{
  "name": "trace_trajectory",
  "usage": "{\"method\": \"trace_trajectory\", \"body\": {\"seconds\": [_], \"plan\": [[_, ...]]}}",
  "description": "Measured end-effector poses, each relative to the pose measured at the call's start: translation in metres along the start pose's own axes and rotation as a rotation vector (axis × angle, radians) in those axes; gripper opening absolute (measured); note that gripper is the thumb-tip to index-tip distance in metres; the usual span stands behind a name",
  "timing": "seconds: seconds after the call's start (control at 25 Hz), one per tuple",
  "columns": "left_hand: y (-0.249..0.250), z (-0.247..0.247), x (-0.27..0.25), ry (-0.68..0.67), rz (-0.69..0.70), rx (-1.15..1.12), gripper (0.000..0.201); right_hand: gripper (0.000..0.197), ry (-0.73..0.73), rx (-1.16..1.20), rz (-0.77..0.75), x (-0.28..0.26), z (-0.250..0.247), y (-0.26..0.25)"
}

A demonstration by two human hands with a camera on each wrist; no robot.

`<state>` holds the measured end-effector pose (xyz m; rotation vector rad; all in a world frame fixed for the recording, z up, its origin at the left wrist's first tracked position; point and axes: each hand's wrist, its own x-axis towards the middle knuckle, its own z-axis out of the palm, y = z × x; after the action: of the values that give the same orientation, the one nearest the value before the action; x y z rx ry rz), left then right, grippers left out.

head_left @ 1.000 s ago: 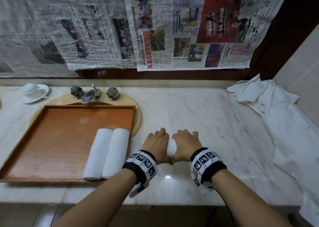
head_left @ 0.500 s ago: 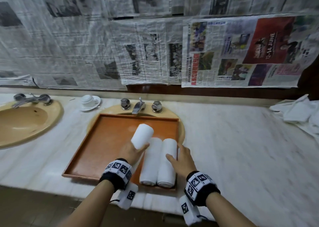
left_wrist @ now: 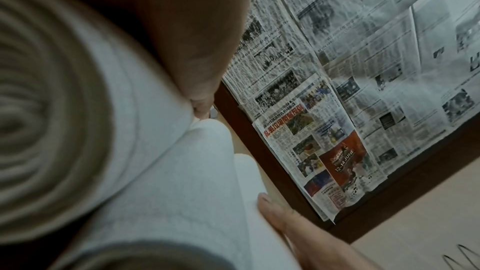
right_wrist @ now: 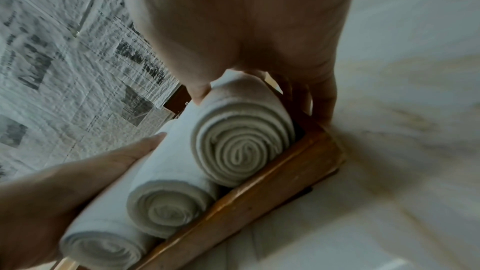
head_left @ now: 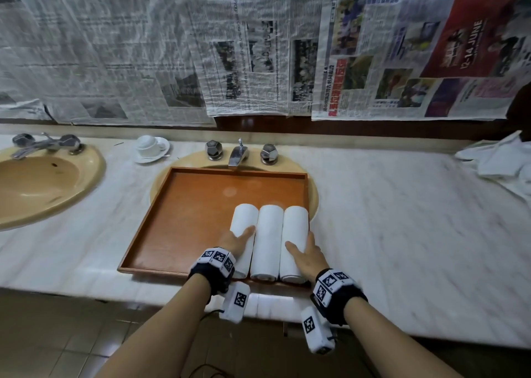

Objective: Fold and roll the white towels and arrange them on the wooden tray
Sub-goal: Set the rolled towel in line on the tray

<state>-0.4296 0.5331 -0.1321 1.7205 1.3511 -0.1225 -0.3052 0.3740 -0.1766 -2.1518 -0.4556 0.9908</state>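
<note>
A: We log three rolled towels lying side by side, touching, in the wooden tray [head_left: 184, 219], in its near right corner.

B: Left hand [head_left: 234, 241]?

A: Fingers fairly straight, laid against the outer flank of the left towel [head_left: 244, 222]; thumb on top. We see no curl round it.

B: Right hand [head_left: 306, 255]?

A: Thumb on top of the right towel [head_left: 296, 228], fingers down its far flank beside the tray wall. It cups that towel. The middle towel [head_left: 268, 234] lies between both hands.

B: Beyond the fingertips?

A: Faucet [head_left: 238, 155], newspaper [head_left: 258, 53] on the wall. Loose white towels [head_left: 500, 162] lie well off to the right of the right hand.
</note>
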Motion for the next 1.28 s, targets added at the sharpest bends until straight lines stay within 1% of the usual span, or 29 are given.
{"method": "trace_trajectory", "body": {"seconds": [0.28,0.52,0.72,0.8,0.84,0.92,1.0,1.08,1.16,1.28], "plan": [[-0.005,0.0,0.004,-0.013,0.008,0.048,0.065,0.083,-0.026,0.004,0.022,0.0,-0.003,-0.003],[-0.007,0.001,0.005,-0.01,0.007,-0.013,0.069,0.083,-0.013,0.023,0.027,-0.001,-0.002,-0.003],[-0.004,0.002,0.004,0.013,0.001,-0.027,0.066,0.083,-0.016,0.013,0.04,-0.002,-0.004,-0.008],[-0.003,0.0,0.004,0.047,0.004,-0.023,0.067,0.083,-0.04,-0.025,0.054,-0.002,-0.007,-0.012],[-0.001,-0.001,0.004,0.092,0.004,0.0,0.069,0.081,-0.053,-0.046,0.055,-0.003,-0.011,-0.014],[0.005,-0.004,0.002,0.232,0.008,0.118,0.071,0.075,-0.067,-0.065,0.035,-0.005,-0.025,-0.02],[0.024,-0.003,-0.008,0.382,0.084,0.166,0.06,0.07,-0.058,-0.062,-0.008,-0.008,-0.048,-0.028],[0.059,0.008,-0.028,0.46,0.195,0.1,0.043,0.069,-0.024,-0.037,-0.051,-0.012,-0.08,-0.036],[0.103,0.035,-0.046,0.43,0.303,0.049,0.028,0.07,0.018,-0.001,-0.089,-0.016,-0.118,-0.037],[0.181,0.108,-0.074,0.284,0.498,0.035,0.017,0.068,0.097,0.061,-0.131,-0.026,-0.194,-0.014]]}}
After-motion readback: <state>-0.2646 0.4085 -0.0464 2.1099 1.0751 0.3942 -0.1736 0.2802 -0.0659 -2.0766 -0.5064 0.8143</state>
